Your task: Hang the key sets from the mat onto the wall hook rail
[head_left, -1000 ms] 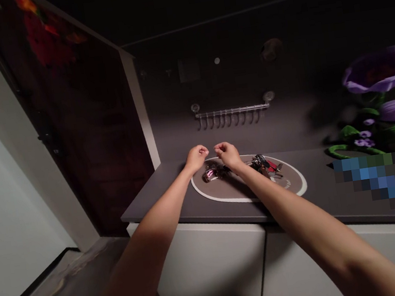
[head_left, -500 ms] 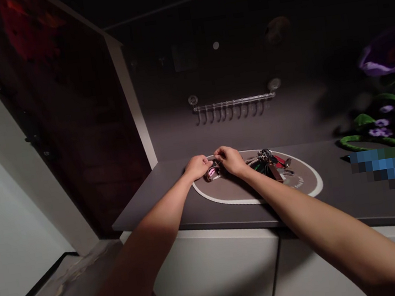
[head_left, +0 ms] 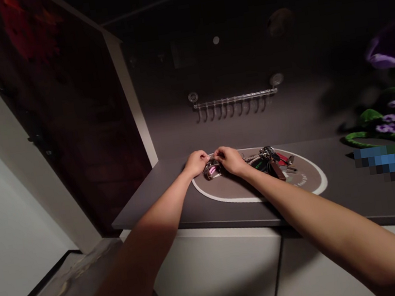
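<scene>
My left hand [head_left: 197, 163] and my right hand [head_left: 229, 159] are close together over the left part of an oval brown mat [head_left: 233, 193] with a white rim. Both have thumb and fingers pinched, almost touching one another. What they pinch is too small and dark to name. Just below the fingertips lies a small dark bundle with a pink piece [head_left: 212, 170]; I cannot tell whether it is joined to what the fingers hold. Right of my right hand, a pile of keys and key rings [head_left: 268, 153] rests on the mat, with a brown tag [head_left: 277, 171] and a red piece [head_left: 282, 157].
A clear rail with several hooks [head_left: 235, 98] is fixed to the wall behind the mat. Purple flowers with green stems [head_left: 387, 124] stand at the right on the grey counter [head_left: 340, 196]. A dark door [head_left: 81, 135] is at the left, and white cabinet doors [head_left: 218, 267] are below.
My left fingertips have lifted slightly and come nearer my right fingertips. The pink piece shows a little more clearly below them. The view has shifted slightly.
</scene>
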### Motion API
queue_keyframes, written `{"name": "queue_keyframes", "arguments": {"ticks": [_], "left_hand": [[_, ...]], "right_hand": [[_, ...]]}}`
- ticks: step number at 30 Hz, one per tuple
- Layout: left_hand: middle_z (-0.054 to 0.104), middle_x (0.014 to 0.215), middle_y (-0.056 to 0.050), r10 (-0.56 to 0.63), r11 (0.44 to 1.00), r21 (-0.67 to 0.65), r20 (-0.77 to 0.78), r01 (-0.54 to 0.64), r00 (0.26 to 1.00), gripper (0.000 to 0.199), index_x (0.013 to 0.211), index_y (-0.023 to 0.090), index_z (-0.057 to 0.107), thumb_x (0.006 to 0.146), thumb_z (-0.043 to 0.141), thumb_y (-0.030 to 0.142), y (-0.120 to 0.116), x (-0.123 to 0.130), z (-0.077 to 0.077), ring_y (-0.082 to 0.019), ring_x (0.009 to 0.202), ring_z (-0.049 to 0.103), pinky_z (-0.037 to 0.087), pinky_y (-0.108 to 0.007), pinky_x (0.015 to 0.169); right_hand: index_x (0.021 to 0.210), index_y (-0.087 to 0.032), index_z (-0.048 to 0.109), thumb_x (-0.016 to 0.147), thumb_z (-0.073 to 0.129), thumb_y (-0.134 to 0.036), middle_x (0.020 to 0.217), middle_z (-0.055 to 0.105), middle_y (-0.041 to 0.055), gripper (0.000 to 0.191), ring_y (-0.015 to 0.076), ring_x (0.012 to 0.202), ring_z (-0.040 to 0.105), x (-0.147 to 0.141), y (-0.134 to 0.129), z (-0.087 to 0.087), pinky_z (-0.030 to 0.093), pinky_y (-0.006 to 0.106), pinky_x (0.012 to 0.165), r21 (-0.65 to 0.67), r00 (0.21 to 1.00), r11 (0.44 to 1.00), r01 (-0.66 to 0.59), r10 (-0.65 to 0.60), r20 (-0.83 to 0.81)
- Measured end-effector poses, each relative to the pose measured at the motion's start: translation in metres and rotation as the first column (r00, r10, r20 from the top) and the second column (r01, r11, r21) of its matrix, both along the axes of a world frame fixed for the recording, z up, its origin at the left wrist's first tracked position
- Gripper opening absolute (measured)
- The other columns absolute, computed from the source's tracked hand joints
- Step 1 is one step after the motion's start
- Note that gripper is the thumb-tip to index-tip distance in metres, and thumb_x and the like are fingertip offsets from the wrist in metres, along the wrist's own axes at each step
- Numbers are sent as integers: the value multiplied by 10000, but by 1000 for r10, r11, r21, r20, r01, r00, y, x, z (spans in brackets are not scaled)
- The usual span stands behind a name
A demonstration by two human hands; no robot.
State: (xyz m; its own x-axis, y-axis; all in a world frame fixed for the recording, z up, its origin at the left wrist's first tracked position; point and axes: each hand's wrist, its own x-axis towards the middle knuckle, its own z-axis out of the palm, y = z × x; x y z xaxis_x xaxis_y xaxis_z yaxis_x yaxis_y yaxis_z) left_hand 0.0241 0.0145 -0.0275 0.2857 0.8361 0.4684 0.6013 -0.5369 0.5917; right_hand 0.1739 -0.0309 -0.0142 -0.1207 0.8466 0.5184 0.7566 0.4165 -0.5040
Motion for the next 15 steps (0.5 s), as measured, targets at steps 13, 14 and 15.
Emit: {"name": "queue_keyframes", "arguments": {"ticks": [13, 14, 15], "left_hand": [[525, 595, 28, -155, 983, -14, 494, 186, 856, 181, 683, 131, 564, 669, 606, 306, -11, 6, 13, -78, 570, 453, 359, -209, 573], [530, 603, 27, -160, 978, -28, 530, 206, 833, 206, 687, 131, 565, 655, 622, 326, -11, 6, 13, -77, 574, 459, 362, -209, 574], [535, 611, 25, -162, 973, -47, 565, 228, 809, 232, 693, 131, 565, 642, 637, 345, -10, 6, 12, -76, 575, 464, 364, -209, 572]], "right_hand": [[769, -164, 596, 745, 527, -182, 746, 632, 32, 75, 118, 668, 529, -2, -4, 2, 358, 219, 661, 38, 999, 999, -20, 22, -43], [767, -165, 594, 746, 526, -190, 741, 630, 29, 76, 118, 664, 527, -2, -4, 3, 358, 220, 660, 51, 998, 998, -24, 26, -55], [765, -166, 592, 746, 524, -195, 737, 628, 27, 77, 117, 662, 525, -2, -5, 3, 358, 222, 660, 61, 997, 998, -27, 31, -68]]}}
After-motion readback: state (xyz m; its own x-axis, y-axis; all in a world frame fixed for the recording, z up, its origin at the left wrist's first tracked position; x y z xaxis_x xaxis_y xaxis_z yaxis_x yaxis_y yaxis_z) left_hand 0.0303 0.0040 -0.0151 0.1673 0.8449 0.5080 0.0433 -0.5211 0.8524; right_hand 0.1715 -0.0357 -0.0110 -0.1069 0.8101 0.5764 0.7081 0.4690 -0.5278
